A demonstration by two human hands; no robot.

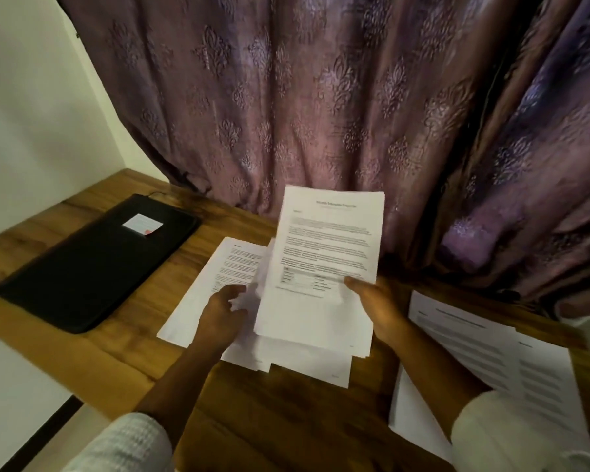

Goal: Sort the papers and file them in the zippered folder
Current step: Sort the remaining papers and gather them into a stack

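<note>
Paper sheaf (324,267) was gripped by the right hand (378,311) w/ thumb on front, raised over loose sheets (198,301) on the desk (280,420). Left hand (222,311) was at its left edge; grip couldn't be told (blur). Zippered folder (92,264) lay shut, far left. Pages prob. best peeled off singly.

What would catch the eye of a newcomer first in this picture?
First, the stack of white printed paper sheets raised at the centre, held by the left hand and the right hand. Next, the large purple patterned fabric curtain filling the background, and the flat black zippered folder lying closed on the brown wooden table at the left.
</note>
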